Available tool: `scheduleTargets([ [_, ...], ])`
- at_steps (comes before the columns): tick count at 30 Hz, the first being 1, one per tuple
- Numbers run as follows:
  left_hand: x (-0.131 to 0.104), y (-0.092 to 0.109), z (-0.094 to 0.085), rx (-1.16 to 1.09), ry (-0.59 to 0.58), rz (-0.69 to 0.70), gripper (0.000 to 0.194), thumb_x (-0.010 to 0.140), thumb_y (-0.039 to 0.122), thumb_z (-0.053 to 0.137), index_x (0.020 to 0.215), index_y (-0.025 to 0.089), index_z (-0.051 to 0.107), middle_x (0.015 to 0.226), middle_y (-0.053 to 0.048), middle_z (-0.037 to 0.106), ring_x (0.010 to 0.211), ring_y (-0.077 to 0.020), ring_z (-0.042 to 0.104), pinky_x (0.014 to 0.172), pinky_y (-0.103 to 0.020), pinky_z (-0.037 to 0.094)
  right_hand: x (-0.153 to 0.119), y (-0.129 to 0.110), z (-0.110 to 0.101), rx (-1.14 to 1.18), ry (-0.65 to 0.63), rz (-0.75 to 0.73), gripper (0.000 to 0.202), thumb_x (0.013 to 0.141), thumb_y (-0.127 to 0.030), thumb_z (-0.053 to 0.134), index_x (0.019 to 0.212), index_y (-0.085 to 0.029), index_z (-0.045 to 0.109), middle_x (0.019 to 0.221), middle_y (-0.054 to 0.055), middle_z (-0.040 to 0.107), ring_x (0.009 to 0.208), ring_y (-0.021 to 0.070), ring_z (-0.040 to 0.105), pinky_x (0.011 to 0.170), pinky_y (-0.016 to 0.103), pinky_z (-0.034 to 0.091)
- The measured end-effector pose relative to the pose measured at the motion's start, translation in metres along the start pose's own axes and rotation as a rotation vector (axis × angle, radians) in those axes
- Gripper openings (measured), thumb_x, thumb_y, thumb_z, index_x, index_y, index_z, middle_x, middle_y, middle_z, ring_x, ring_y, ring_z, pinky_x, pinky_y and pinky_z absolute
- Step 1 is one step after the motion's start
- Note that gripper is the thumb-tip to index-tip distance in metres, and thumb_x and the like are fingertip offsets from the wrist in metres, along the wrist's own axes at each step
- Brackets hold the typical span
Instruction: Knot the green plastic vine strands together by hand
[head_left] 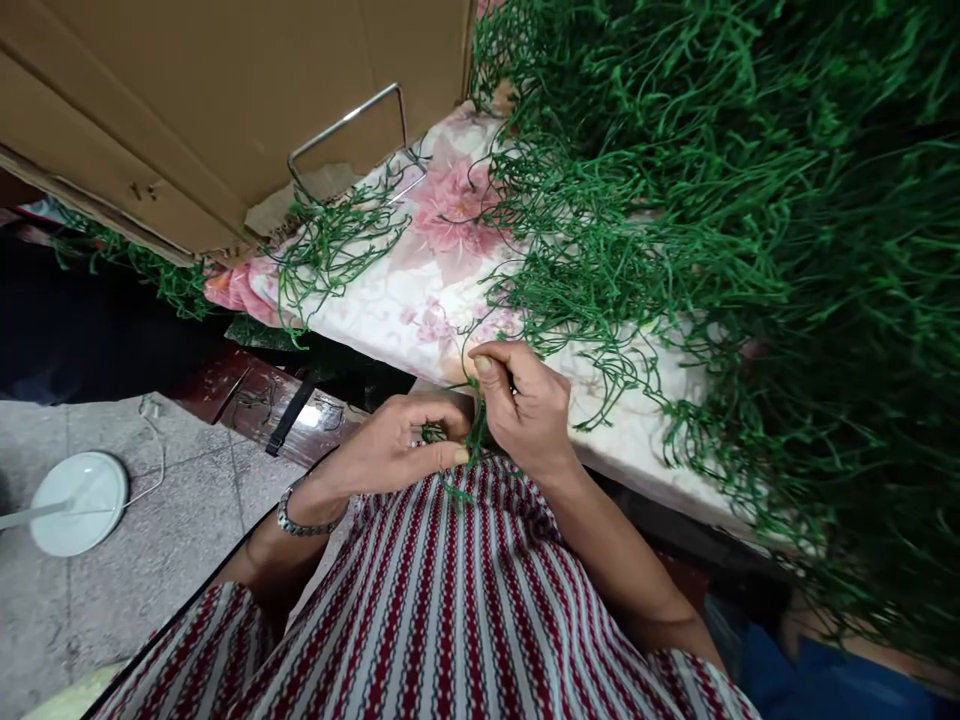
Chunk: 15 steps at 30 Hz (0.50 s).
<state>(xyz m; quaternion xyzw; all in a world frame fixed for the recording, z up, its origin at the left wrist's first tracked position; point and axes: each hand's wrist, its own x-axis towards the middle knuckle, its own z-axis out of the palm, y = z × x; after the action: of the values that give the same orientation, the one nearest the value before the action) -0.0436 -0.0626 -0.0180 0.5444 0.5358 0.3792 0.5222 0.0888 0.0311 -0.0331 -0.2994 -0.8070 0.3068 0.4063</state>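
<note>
In front of my body, both hands work on a few thin green plastic-looking plant stems (477,425). My left hand (397,445), with a bracelet at the wrist, has its thumb and fingers closed on the lower part of them. Higher up, my right hand (529,410) pinches a stem between thumb and curled forefinger, its other fingers folded in. Just beyond the hands, a large heap of similar green stems (637,230) spreads over a flower-patterned cloth (457,215). A smaller bunch of stems (337,245) lies to the left on the same cloth.
A big cardboard box (225,90) stands at the upper left, with a bent metal wire frame (349,115) in front of it. Below the cloth's edge is a brown wooden surface (330,425) with a black strap. A round white base (82,500) with a cord rests on the tiled floor.
</note>
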Motion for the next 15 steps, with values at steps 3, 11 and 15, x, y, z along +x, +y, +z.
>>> scheduleTargets([
  [3,0.003,-0.006,0.008,-0.111,0.057,-0.102,0.009,0.074,0.021,0.060,0.071,0.013,0.059,0.066,0.000,0.056,0.064,-0.0106,0.050,0.062,-0.023,0.038,0.003,-0.002,0.004,-0.024,0.051,-0.044,0.010,0.087,-0.017,0.049,0.089,-0.016,0.059,0.078,0.001,0.065,0.065,0.0081,0.059,0.060,0.018,0.045],
  [11,0.004,-0.017,0.025,-0.725,0.445,-0.193,0.009,0.071,0.020,0.062,0.073,0.015,0.055,0.055,0.004,0.054,0.046,-0.0077,0.047,0.050,-0.020,0.036,0.002,0.004,-0.011,0.121,0.029,-0.243,0.013,0.080,-0.011,0.056,0.089,-0.019,0.060,0.073,0.000,0.063,0.064,0.0109,0.056,0.059,0.024,0.046],
  [15,0.003,-0.014,0.023,-0.716,0.495,-0.164,0.010,0.074,0.024,0.060,0.075,0.016,0.055,0.055,0.004,0.053,0.048,-0.0073,0.046,0.050,-0.019,0.034,-0.008,0.007,-0.015,0.059,-0.121,-0.317,0.017,0.076,-0.009,0.059,0.091,-0.016,0.060,0.074,0.003,0.062,0.065,0.0134,0.054,0.060,0.029,0.046],
])
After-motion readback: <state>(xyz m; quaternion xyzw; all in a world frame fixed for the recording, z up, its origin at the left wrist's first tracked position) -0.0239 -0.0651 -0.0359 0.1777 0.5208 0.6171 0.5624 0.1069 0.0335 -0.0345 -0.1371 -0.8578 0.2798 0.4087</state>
